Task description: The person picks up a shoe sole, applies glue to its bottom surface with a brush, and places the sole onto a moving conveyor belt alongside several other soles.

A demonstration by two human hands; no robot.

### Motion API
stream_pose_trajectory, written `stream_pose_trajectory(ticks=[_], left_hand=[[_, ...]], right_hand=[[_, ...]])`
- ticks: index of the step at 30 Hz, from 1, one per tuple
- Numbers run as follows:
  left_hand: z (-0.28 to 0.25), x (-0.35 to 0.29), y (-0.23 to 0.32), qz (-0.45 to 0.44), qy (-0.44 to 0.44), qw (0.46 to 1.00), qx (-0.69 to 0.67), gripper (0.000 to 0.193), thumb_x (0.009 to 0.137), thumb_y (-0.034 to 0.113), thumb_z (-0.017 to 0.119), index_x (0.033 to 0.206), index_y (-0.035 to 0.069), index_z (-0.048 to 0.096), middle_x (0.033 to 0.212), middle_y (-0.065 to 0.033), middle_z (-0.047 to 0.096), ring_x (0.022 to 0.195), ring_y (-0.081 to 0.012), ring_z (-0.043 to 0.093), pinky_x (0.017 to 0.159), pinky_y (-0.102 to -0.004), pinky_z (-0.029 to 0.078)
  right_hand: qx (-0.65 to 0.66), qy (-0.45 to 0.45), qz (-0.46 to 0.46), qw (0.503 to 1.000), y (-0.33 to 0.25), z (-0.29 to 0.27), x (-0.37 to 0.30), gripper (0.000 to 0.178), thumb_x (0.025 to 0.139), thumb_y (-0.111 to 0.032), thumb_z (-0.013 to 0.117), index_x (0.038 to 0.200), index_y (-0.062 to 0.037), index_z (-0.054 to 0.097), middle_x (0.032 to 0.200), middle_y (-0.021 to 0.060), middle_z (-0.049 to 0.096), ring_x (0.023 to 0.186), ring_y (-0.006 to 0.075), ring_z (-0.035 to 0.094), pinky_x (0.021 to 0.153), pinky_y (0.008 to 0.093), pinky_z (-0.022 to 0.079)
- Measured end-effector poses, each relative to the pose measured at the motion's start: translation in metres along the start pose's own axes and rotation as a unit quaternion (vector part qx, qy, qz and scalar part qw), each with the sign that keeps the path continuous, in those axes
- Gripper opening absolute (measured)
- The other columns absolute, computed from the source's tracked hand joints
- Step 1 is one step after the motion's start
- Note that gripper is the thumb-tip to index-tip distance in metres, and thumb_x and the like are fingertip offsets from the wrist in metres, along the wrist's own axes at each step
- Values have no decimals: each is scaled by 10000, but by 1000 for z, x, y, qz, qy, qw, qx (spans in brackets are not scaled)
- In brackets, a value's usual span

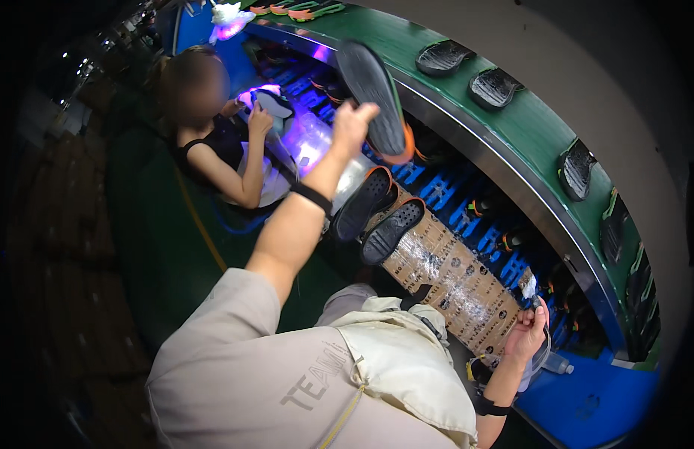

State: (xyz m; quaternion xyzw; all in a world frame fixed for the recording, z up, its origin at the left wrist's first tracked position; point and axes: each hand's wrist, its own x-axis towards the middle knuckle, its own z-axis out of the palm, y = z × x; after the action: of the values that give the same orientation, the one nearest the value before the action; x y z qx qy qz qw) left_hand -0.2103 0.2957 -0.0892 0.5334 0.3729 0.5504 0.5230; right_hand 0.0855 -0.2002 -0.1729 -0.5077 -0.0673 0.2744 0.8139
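My left hand (351, 132) is stretched out to the far side, closed at the edge of a black shoe sole (373, 93) with an orange end. The sole is tilted up in front of the green belt's metal edge. Its grip is partly hidden behind the fingers. At the lower right, my right hand (526, 334) is closed around the dark handle of a brush (531, 286) with a whitish tip, pointing up. Between my hands, black soles with orange rims, one of them a perforated sole (392, 231), lie on the cardboard-covered surface (466, 292).
A green conveyor belt (541, 123) curves along the far side, carrying several black soles. Blue racks (444, 196) with shoe parts stand beneath it. A co-worker (227, 157) sits at the left, holding a sole under a purple light. A clear bottle (559, 364) lies at the lower right.
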Motion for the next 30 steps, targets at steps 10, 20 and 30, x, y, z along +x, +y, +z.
stream_pose_trajectory(ticks=[10,20,30], left_hand=[[72,-217,-36,-270,-305,814,-415,626,961,269,719,1514,26,553,1412,-213,682,1322,-415,663,1180,-586,503],[130,-272,3,-328,-338,749,-466,989,1027,856,208,1632,110,445,1536,-162,604,1371,-369,624,1192,-559,489],[151,-283,0,-324,-320,812,-365,786,1150,654,151,1625,104,451,1587,-112,563,1460,-260,541,1249,-442,427]], right_hand=[[4,-153,13,988,-33,47,-8,333,993,-114,737,1265,77,711,891,-11,610,732,70,474,702,236,401],[-111,-217,-50,969,-62,153,-18,224,990,-87,749,1180,29,782,1003,53,768,847,105,681,796,270,582],[-247,-191,-146,939,-51,172,-18,207,978,-97,773,1159,-2,801,933,12,758,843,70,643,789,241,521]])
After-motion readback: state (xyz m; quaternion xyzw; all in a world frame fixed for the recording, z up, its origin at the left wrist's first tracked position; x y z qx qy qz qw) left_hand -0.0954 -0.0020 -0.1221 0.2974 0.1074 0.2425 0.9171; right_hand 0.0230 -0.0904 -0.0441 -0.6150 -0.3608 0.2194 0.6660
